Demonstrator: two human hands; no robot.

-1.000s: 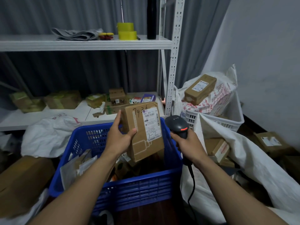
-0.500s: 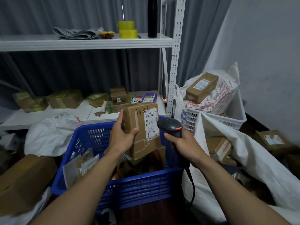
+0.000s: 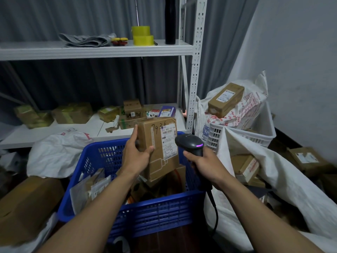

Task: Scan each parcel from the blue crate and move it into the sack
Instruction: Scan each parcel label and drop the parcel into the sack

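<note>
Parcel (image 3: 159,152): one, upright at frame centre above the one blue crate (image 3: 155,214), label facing camera. Left grip (image 3: 135,158) clamps its left edge, thumb in front. Right grip (image 3: 206,164) is curled round one scanner (image 3: 189,143), just right of the label. One sack (image 3: 284,183) lower right.

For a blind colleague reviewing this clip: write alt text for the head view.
A person's left hand holds a cardboard parcel upright over a blue crate of parcels, its label facing them, while the right hand grips a black handheld scanner beside the label. A white sack lies open to the right, boxes inside.
</note>
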